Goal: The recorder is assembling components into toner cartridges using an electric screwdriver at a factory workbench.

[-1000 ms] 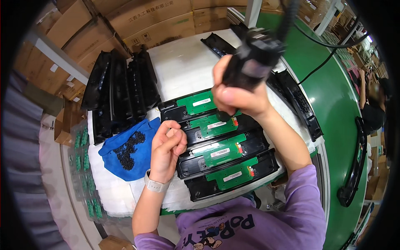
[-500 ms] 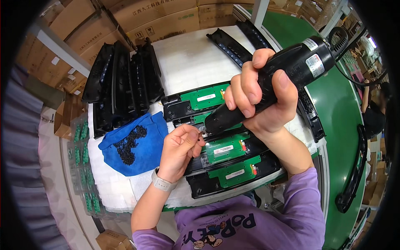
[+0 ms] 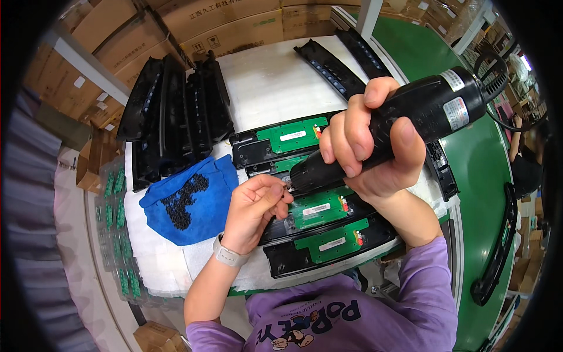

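Note:
My right hand (image 3: 384, 149) wraps round a black electric screwdriver (image 3: 431, 97), held tilted with its nose pointing down and left. Close to that nose, the thumb and forefinger of my left hand (image 3: 255, 208) are pinched together; whatever lies between them is too small to make out. Both hands are over a row of black plastic housings fitted with green circuit boards, among them a middle board (image 3: 316, 210), a near board (image 3: 334, 242) and a far board (image 3: 291, 136). The screwdriver and fingers hide part of the board between the far and middle ones.
A blue cloth (image 3: 220, 202) with a heap of small black screws (image 3: 182, 217) lies left of my left hand. Black curved housings (image 3: 170, 111) stand stacked at the back left. More black strips (image 3: 331, 70) lie at the back right. The screwdriver's cable (image 3: 498, 85) runs off right.
The back end of the screwdriver has moved slightly right and down with my right hand, leaving it more level. My left hand keeps its pinch, almost in place.

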The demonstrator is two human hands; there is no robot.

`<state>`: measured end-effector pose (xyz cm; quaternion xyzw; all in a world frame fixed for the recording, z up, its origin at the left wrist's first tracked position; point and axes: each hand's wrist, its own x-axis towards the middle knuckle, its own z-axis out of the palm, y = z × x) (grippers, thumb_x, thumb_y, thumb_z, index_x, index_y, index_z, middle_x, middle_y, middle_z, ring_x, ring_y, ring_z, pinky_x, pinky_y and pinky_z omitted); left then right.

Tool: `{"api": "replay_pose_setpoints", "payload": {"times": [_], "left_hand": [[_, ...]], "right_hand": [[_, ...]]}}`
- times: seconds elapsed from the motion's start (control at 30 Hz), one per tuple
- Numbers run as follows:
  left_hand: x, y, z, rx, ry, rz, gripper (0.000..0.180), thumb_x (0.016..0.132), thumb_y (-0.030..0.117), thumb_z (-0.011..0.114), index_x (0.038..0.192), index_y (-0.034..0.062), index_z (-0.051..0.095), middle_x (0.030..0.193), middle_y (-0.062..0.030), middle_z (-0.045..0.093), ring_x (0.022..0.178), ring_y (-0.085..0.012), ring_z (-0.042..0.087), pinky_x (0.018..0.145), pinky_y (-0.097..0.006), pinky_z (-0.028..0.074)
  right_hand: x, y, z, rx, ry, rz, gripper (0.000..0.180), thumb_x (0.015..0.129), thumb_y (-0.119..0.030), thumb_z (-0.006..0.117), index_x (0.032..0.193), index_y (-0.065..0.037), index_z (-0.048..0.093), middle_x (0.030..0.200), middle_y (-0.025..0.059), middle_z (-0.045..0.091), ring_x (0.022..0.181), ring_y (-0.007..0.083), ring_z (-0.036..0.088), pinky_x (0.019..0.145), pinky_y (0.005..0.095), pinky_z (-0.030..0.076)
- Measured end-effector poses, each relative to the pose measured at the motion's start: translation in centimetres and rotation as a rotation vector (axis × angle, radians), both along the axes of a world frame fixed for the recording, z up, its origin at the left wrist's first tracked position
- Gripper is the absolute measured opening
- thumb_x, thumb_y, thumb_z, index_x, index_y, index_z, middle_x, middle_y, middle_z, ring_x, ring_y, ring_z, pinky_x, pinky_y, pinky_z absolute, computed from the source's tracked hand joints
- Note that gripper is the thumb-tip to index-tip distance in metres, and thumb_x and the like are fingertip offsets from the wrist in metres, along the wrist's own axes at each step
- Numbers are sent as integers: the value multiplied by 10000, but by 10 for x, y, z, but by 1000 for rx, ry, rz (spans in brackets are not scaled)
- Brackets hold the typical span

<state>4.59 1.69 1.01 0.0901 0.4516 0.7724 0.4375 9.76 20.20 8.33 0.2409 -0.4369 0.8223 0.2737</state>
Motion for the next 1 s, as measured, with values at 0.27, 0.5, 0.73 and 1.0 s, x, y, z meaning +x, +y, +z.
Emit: {"api": "replay_pose_setpoints", "payload": {"times": [0.27, 0.5, 0.73, 1.0], "left_hand": [[3, 1, -2, 31, -66, -15, 155, 871, 154, 587, 933, 12, 572, 767, -79, 633, 577, -102, 563, 541, -199, 454], [3, 2, 8, -61, 50, -66, 146, 840, 62, 611, 955, -19, 573, 783, -95, 635, 624, -110, 594, 557, -209, 466], [0, 0, 13, -238, 278, -11, 156, 789, -3, 640, 932, -37, 589, 818, -113, 651, 689, -130, 635, 607, -206, 492], [-9, -5, 12, -202, 323, 48, 147, 807, 20, 619, 944, -27, 597, 839, -111, 657, 648, -102, 602, 572, -186, 449]], "right_hand": [[2, -1, 0, 26, 10, 26, 369, 859, -378, 533, 1024, -75, 404, 606, 7, 458, 434, 106, 429, 520, 292, 418], [0, 1, 0, 13, -25, -51, 334, 878, -351, 482, 1033, -64, 409, 601, 6, 445, 424, 104, 410, 516, 296, 418], [4, 12, 7, 241, -355, -171, 313, 802, -232, 550, 968, -11, 403, 535, 25, 397, 378, 105, 372, 409, 268, 361], [-3, 11, -19, 347, -395, -200, 306, 762, -166, 614, 924, -8, 408, 546, 41, 447, 398, 116, 411, 399, 250, 353]]}}
